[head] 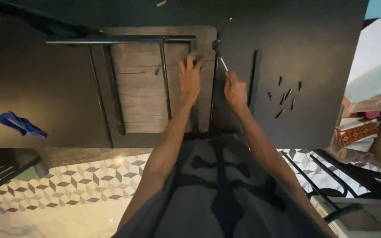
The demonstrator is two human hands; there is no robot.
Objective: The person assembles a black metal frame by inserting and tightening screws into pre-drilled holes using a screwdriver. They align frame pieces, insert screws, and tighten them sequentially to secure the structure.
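left hand flat on wooden board | right hand closed around thin tool | black screws near on table | blue cloth far left

Dim, warm indoor light; soft focus, wide-angle edge distortion.

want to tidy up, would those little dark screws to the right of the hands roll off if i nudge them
The dark screws look small and light, so a nudge would likely scatter them. They seem long and thin, so they may roll sideways. They lie loose on the flat dark table, away from its edge, right of the right hand.
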